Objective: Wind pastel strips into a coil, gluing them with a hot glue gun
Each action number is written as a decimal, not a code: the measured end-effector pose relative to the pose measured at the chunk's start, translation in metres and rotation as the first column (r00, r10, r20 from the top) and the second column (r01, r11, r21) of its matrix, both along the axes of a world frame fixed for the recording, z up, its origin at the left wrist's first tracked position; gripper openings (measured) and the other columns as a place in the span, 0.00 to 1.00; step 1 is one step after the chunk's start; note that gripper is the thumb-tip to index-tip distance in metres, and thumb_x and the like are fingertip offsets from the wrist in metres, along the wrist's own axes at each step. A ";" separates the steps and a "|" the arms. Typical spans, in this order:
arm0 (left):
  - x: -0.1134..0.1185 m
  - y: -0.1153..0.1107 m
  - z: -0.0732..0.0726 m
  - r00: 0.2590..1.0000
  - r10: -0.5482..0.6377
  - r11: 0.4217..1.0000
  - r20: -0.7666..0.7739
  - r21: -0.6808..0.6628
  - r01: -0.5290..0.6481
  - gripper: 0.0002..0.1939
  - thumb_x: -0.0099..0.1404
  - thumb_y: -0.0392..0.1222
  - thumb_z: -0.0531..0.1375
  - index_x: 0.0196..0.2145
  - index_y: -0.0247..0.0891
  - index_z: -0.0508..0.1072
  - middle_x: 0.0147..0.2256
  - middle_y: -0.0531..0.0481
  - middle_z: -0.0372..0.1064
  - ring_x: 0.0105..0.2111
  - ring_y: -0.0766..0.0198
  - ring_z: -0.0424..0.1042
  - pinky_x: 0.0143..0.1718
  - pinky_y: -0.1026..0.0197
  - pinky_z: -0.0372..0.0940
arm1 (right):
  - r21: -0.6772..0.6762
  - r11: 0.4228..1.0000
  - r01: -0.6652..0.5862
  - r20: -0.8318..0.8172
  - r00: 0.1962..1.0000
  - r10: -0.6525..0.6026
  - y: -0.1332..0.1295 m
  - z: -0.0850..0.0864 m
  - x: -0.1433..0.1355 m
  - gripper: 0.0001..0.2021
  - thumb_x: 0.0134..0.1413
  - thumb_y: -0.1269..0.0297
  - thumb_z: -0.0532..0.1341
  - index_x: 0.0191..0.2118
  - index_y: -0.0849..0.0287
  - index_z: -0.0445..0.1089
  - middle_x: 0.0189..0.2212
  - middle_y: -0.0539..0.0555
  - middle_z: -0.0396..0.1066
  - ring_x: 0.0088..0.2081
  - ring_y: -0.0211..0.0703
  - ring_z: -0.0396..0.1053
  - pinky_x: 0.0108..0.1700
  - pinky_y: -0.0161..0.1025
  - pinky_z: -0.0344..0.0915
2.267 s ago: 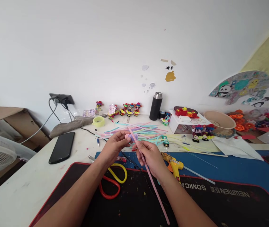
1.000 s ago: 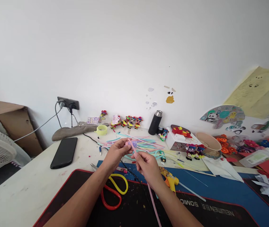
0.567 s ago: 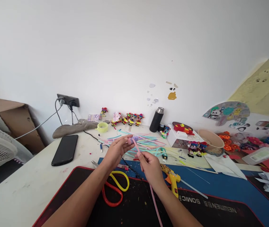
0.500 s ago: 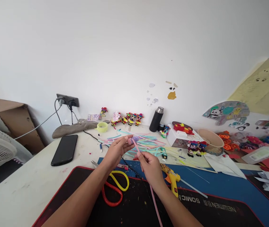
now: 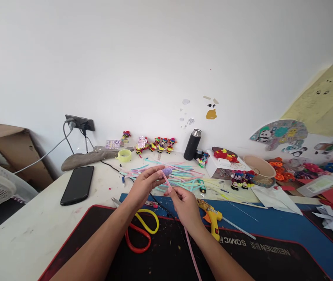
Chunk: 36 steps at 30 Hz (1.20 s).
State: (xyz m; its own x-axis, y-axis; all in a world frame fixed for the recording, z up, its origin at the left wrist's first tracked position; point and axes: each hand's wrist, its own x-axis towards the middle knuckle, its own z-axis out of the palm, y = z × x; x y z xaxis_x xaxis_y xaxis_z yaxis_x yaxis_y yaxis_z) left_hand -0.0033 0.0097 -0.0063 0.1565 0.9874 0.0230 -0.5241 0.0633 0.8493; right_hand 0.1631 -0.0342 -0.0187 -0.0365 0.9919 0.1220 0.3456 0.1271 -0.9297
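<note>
Up in the middle, above the tabletop (image 5: 34, 222), the left hand (image 5: 146, 182) had its grip closed on a small purple coil (image 5: 167, 171), thumb and fingers pinching one end while the ridged part poked out to the right. And there was the pink strip (image 5: 193, 253), slanting down from the coil into the right hand (image 5: 184, 201), whose grip was pinched tight on it; below that hand the strip dangled over the black mat (image 5: 166, 261) and out of the bottom edge.

Just beyond the hands, a loose spread of pastel strips (image 5: 185, 180) lay across the tabletop. Under the left forearm sat the scissors (image 5: 142, 223), red and yellow handles showing on one side, blade tips on the other. Right beside the right wrist, a yellow glue gun (image 5: 214, 224)! Further back, a black flask (image 5: 192, 146) leaned slightly, and over on the left lay a dark phone (image 5: 77, 185).
</note>
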 end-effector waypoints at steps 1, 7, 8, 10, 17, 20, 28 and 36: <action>0.000 0.000 0.000 1.000 0.001 1.000 -0.002 0.000 -0.001 0.22 0.57 0.45 0.74 0.47 0.35 0.82 0.51 0.35 0.79 0.56 0.44 0.75 0.56 0.47 0.69 | -0.001 1.000 0.001 -0.005 1.000 -0.001 0.000 0.000 0.000 0.24 0.62 0.41 0.58 0.34 0.57 0.79 0.14 0.46 0.55 0.18 0.41 0.54 0.22 0.38 0.51; 0.000 0.000 -0.003 1.000 -0.014 1.000 -0.013 0.020 0.014 0.22 0.57 0.48 0.74 0.47 0.35 0.81 0.53 0.35 0.78 0.56 0.43 0.74 0.58 0.46 0.68 | -0.014 1.000 -0.002 -0.027 1.000 0.002 0.000 -0.003 0.000 0.25 0.62 0.40 0.59 0.34 0.58 0.80 0.14 0.46 0.54 0.18 0.40 0.53 0.22 0.37 0.49; 0.000 0.000 -0.002 1.000 -0.012 1.000 -0.017 0.022 0.012 0.23 0.57 0.48 0.74 0.47 0.35 0.81 0.52 0.35 0.78 0.56 0.44 0.75 0.58 0.46 0.68 | -0.015 1.000 -0.004 -0.026 1.000 0.003 0.000 -0.003 0.000 0.25 0.62 0.40 0.59 0.34 0.58 0.80 0.14 0.46 0.54 0.18 0.40 0.53 0.21 0.37 0.49; 0.001 0.000 -0.001 1.000 -0.004 1.000 -0.026 0.018 0.004 0.22 0.56 0.48 0.75 0.46 0.34 0.81 0.50 0.35 0.79 0.54 0.44 0.76 0.57 0.47 0.68 | -0.016 1.000 -0.005 -0.023 1.000 0.005 0.000 -0.005 0.000 0.25 0.62 0.40 0.58 0.35 0.58 0.80 0.14 0.46 0.54 0.18 0.40 0.53 0.22 0.38 0.49; 0.002 -0.002 0.002 0.999 -0.007 1.000 -0.034 0.020 0.007 0.21 0.55 0.48 0.75 0.44 0.35 0.81 0.49 0.37 0.80 0.52 0.46 0.77 0.56 0.48 0.69 | -0.009 1.000 -0.003 -0.048 0.999 0.003 0.000 -0.013 -0.001 0.23 0.62 0.42 0.59 0.33 0.57 0.78 0.14 0.45 0.54 0.17 0.39 0.52 0.21 0.38 0.48; 0.002 -0.002 0.001 0.999 0.002 1.000 -0.047 0.028 -0.001 0.20 0.55 0.48 0.75 0.43 0.35 0.81 0.50 0.37 0.80 0.53 0.47 0.77 0.56 0.49 0.70 | -0.014 1.000 -0.014 -0.059 0.998 0.013 0.000 -0.014 -0.001 0.22 0.63 0.43 0.59 0.33 0.56 0.77 0.14 0.45 0.53 0.17 0.39 0.51 0.21 0.37 0.46; 0.002 -0.002 0.001 0.997 0.020 0.999 -0.070 0.026 -0.018 0.20 0.55 0.49 0.75 0.42 0.36 0.81 0.48 0.38 0.80 0.53 0.46 0.77 0.55 0.49 0.70 | -0.033 0.999 -0.013 -0.041 0.999 0.011 -0.001 -0.012 -0.002 0.20 0.62 0.46 0.60 0.32 0.57 0.78 0.15 0.45 0.53 0.18 0.39 0.50 0.22 0.37 0.45; 0.001 0.001 -0.002 0.997 0.041 0.999 -0.070 0.019 -0.039 0.20 0.53 0.49 0.75 0.40 0.35 0.81 0.45 0.39 0.81 0.49 0.48 0.79 0.53 0.49 0.71 | -0.032 0.999 -0.027 -0.053 0.998 0.026 -0.003 -0.014 -0.003 0.19 0.64 0.48 0.60 0.33 0.58 0.78 0.16 0.45 0.53 0.19 0.38 0.50 0.22 0.37 0.46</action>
State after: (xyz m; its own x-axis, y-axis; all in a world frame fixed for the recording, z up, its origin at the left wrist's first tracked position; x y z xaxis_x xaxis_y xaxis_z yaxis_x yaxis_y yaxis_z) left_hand -0.0021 0.0104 -0.0081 0.1187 0.9925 0.0307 -0.4651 0.0282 0.8848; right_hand 0.1598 -0.0371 -0.0330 -0.0572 0.9941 0.0922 0.2932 0.1050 -0.9503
